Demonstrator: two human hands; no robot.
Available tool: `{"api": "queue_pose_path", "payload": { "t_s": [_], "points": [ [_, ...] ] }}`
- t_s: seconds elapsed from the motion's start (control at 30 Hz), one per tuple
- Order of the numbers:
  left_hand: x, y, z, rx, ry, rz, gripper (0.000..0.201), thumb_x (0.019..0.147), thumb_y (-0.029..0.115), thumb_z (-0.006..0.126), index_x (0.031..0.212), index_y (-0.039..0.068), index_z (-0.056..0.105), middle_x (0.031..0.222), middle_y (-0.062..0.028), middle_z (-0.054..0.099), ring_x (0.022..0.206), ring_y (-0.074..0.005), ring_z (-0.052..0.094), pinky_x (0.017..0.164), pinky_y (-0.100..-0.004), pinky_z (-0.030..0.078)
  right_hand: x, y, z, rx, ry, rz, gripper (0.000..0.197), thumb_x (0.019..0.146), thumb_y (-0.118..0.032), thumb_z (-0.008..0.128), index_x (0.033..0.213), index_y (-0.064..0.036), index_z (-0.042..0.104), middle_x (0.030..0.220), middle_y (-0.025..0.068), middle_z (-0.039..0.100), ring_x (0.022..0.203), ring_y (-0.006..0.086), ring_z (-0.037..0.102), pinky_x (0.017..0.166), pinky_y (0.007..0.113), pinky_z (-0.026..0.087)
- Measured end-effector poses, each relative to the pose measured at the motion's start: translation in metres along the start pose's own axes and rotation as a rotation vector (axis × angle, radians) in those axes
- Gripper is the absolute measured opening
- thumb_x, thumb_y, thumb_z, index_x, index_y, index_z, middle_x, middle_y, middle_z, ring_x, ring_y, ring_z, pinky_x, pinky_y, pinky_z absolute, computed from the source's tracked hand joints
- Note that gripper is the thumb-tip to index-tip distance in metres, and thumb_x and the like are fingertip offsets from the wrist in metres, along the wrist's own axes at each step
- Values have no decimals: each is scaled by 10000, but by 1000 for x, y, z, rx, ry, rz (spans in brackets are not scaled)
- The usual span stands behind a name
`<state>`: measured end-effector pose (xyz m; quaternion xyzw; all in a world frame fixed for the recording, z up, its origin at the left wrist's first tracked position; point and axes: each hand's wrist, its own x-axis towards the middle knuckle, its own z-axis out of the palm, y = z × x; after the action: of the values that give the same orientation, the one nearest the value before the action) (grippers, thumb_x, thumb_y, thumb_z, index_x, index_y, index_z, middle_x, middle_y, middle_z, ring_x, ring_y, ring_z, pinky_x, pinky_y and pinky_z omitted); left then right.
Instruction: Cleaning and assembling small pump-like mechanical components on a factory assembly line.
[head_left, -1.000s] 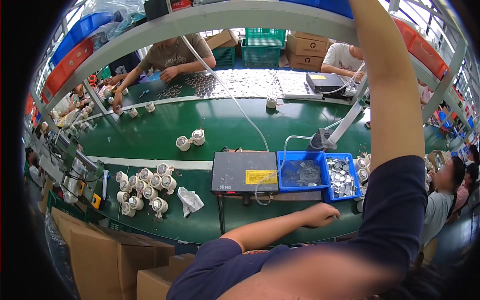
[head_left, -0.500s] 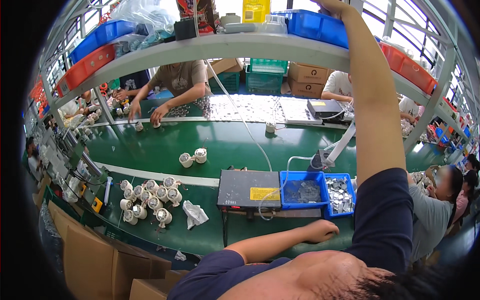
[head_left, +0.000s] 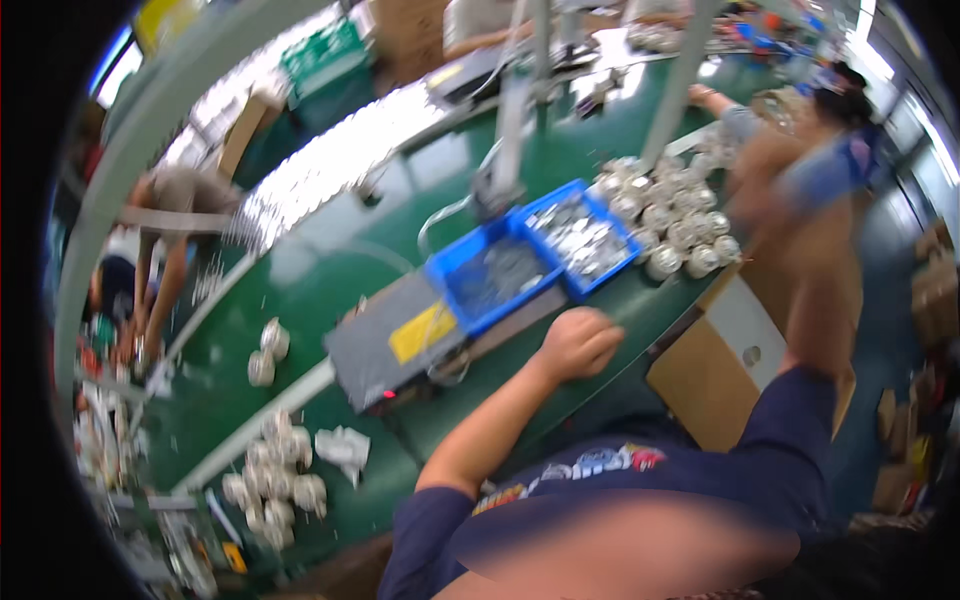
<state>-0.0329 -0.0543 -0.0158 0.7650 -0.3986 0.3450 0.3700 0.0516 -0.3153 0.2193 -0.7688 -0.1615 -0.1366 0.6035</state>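
Observation:
My left hand is closed in a loose fist at the green bench's near edge, in front of two blue bins; whatever its fingers hold, if anything, is hidden. The left bin holds dark grey material, and the right bin holds small shiny flat pieces. On the right, my right hand is raised and smeared by motion. It appears closed around a light-blue blurred thing, whose kind I cannot make out.
A dark box with a yellow label adjoins the left bin. White round parts stand in groups at right and lower left, near a crumpled white wrapper. An open carton stands below the bench. Co-workers sit around.
My right hand has come down from the bin on the overhead shelf to the right side, with a light-blue thing at it. The view has turned right; my left hand stays closed.

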Motion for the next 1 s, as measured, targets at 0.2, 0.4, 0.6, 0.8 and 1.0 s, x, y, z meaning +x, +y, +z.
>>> {"api": "queue_pose_path", "payload": {
  "t_s": [0.2,0.4,0.6,0.8,1.0],
  "points": [
    [-12,22,23,-178,56,194,113,785,23,700,878,86,690,850,-54,638,640,-223,561,571,-345,470,-181,139,11,-998,-402,24,286,822,-401,784,894,-130,725,794,55,718,767,332,695,678,428,523],
    [8,10,-24,223,266,214,177,796,42,676,932,145,626,908,-44,633,762,-244,559,708,-386,475,-192,202,59,-838,-193,-190,247,826,-361,779,982,-178,725,936,9,695,863,239,660,779,366,501],
    [100,-12,-95,665,410,-385,489,884,74,673,1352,34,540,1263,-139,608,1110,-286,581,1007,-405,465,-159,217,86,-822,-191,-422,248,820,-336,787,1018,-201,722,934,-21,642,840,191,593,817,326,454],
    [181,-40,-106,632,295,-757,653,932,368,754,1437,4,556,1382,-199,623,1234,-339,610,1060,-428,472,-142,208,78,-678,-208,-502,205,803,-263,777,956,-148,703,852,30,596,771,228,568,715,376,460],
    [200,-63,-103,557,126,-952,360,986,306,672,1132,-20,717,888,-108,707,754,-210,656,737,-321,544,-162,206,87,-626,-204,-487,231,811,-215,767,1020,-124,728,857,46,605,755,249,554,694,371,446]
  ]
}}
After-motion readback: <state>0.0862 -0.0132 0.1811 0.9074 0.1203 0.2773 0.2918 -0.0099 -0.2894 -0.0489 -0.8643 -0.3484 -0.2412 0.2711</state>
